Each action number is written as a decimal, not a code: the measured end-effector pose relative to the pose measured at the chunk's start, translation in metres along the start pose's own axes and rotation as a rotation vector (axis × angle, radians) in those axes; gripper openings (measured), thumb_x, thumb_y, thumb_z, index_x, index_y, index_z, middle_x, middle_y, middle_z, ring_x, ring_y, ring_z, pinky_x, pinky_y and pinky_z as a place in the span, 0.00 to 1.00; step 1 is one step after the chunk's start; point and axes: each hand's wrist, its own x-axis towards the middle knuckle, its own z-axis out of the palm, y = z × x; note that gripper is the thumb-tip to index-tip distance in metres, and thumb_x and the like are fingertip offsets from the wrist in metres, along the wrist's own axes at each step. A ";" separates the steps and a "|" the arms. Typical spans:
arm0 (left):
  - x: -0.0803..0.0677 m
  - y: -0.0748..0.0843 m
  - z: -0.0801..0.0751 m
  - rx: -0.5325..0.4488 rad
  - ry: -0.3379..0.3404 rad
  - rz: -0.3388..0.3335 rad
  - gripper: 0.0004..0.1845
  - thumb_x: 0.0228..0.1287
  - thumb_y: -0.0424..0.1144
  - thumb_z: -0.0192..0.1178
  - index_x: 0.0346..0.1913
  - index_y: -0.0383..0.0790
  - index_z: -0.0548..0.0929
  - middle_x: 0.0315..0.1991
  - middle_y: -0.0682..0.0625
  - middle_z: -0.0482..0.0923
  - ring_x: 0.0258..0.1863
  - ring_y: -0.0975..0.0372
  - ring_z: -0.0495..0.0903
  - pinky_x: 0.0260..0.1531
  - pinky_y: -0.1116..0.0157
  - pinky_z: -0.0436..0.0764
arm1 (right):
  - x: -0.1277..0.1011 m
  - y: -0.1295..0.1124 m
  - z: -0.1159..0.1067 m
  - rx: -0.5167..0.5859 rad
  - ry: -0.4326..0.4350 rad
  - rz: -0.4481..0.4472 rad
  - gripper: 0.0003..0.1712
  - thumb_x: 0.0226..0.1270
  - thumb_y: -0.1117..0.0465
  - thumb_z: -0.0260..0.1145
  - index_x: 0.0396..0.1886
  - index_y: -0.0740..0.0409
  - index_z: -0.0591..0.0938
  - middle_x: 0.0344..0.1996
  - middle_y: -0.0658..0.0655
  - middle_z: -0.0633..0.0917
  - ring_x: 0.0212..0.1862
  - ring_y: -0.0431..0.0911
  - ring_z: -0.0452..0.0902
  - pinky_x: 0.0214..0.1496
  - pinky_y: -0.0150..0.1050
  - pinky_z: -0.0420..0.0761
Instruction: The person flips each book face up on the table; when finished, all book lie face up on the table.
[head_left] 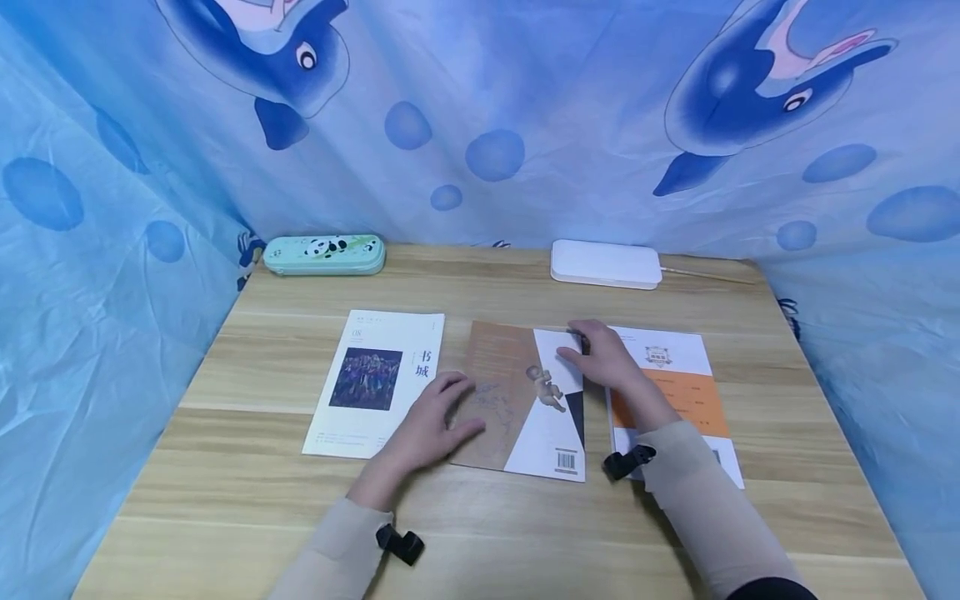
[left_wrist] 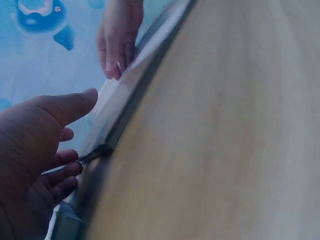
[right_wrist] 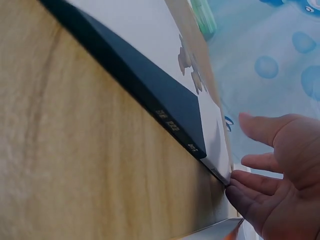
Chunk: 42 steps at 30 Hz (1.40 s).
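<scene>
Middle book (head_left: 517, 404): flat between 2 hands (brown-and-white)
Left hand (head_left: 433, 423): at its left edge, fingers relaxed
Right hand (head_left: 606, 357): touching upper-right corner, fingers loose

Reads 08 (head_left: 357, 332) and 书城 (head_left: 423, 364) on the white magazine (head_left: 371, 379), left of the brown-and-white book (head_left: 517, 400); shows a barcode (head_left: 566, 460) and blurred spine lettering (right_wrist: 167, 121) on it; bears illegibly small print (head_left: 658, 357) on the orange-banded book (head_left: 696, 400), right of it

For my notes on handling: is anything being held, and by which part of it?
Nothing is visibly gripped. The right hand only touches the brown-and-white book at its far right corner; the left hand is at the book's left edge, contact unclear.
</scene>
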 end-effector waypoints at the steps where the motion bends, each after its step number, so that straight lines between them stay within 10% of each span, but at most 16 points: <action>1: -0.001 0.000 0.001 0.008 -0.001 0.000 0.38 0.62 0.54 0.71 0.69 0.36 0.74 0.67 0.43 0.71 0.67 0.50 0.71 0.70 0.52 0.68 | 0.000 0.000 0.000 0.001 0.003 -0.001 0.34 0.72 0.54 0.68 0.71 0.66 0.71 0.67 0.70 0.74 0.69 0.64 0.68 0.70 0.59 0.70; 12: -0.007 0.002 -0.002 0.039 -0.027 0.022 0.41 0.60 0.55 0.72 0.69 0.33 0.74 0.70 0.43 0.69 0.70 0.50 0.68 0.72 0.53 0.66 | -0.005 0.006 -0.011 0.016 0.020 -0.039 0.32 0.71 0.57 0.68 0.70 0.67 0.72 0.64 0.69 0.75 0.66 0.64 0.70 0.67 0.61 0.73; 22: -0.012 0.013 -0.006 0.025 -0.164 -0.036 0.60 0.41 0.58 0.82 0.76 0.36 0.64 0.79 0.40 0.54 0.76 0.46 0.55 0.74 0.50 0.60 | -0.007 0.012 -0.014 -0.033 -0.058 -0.072 0.15 0.69 0.62 0.70 0.52 0.62 0.81 0.38 0.59 0.80 0.40 0.52 0.76 0.38 0.44 0.80; 32: -0.018 0.018 -0.003 0.015 -0.196 -0.052 0.60 0.38 0.55 0.83 0.72 0.28 0.67 0.80 0.39 0.48 0.78 0.47 0.52 0.75 0.53 0.59 | -0.006 0.015 -0.012 -0.007 -0.032 -0.087 0.26 0.66 0.73 0.65 0.65 0.66 0.77 0.50 0.66 0.81 0.52 0.58 0.79 0.56 0.54 0.81; 42: -0.019 0.021 -0.004 -0.003 -0.208 -0.083 0.58 0.41 0.54 0.82 0.73 0.30 0.66 0.81 0.40 0.46 0.78 0.48 0.51 0.75 0.53 0.58 | -0.003 0.025 -0.022 -0.015 -0.129 -0.162 0.30 0.63 0.76 0.69 0.66 0.64 0.78 0.46 0.61 0.79 0.43 0.51 0.76 0.44 0.44 0.83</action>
